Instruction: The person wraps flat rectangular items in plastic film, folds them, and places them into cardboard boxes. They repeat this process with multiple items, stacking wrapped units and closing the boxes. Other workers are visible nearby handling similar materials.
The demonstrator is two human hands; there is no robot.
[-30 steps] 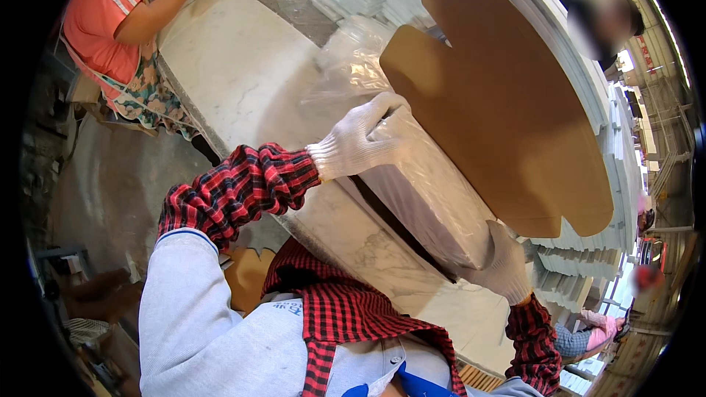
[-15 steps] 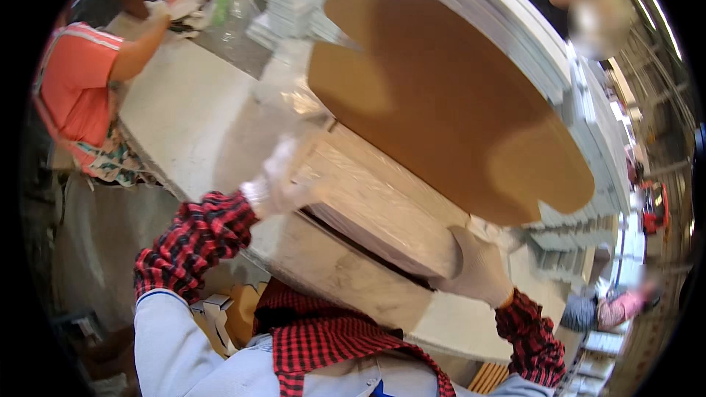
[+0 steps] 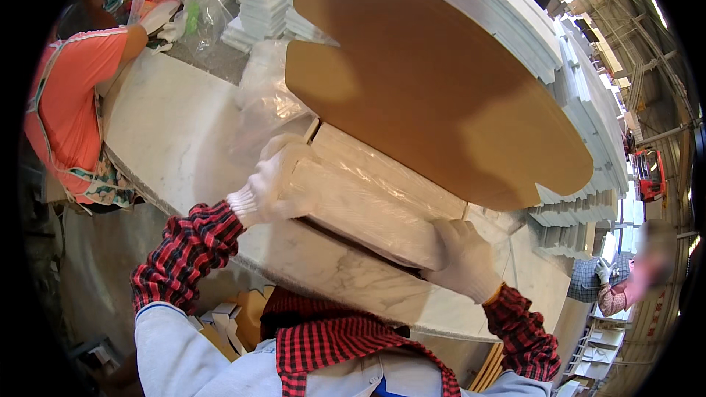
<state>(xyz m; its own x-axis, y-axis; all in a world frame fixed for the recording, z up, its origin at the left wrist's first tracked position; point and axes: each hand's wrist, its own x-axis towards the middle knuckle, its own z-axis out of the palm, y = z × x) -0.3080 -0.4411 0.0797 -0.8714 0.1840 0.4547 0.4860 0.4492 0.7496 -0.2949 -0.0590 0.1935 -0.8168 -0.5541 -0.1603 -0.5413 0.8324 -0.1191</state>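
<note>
**Two-handed hold on a wrapped bundle**

Gloved left hand (image 3: 271, 184) and right hand (image 3: 462, 259) each clasped one end of the plastic-wrapped tile bundle (image 3: 368, 202), keeping it level over the marble table (image 3: 176, 140), beside the open cardboard box flap (image 3: 441, 81), probably to spread its weight.

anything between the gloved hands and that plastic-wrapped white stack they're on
Nothing visible: the left hand grips one end of the wrapped stack and the right hand the other, both directly on its plastic film.
</note>
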